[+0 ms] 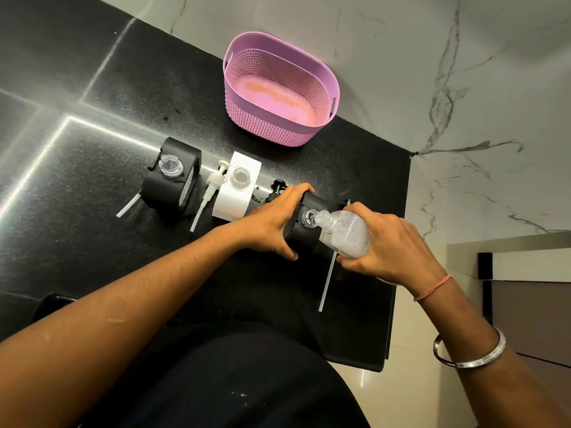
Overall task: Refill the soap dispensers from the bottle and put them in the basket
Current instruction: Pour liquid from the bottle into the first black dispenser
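While my right hand [392, 245] grips the bottle [346, 234] tipped with its mouth at the open neck of a black dispenser [304, 225], my left hand [272, 220] is wrapped round that dispenser on the counter [92, 149]. White dispenser [236, 189] and second black one [173, 177] stand uncapped further left. Pink basket [278, 88] sits behind, well apart. White pump [211, 183] lies between those two.

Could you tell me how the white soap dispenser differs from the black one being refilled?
The white soap dispenser stands untouched; the black dispenser is gripped by the left hand. The white one's open neck is free, while the black one's meets the mouth of the bottle tilted by the right hand. Both have pumps removed.
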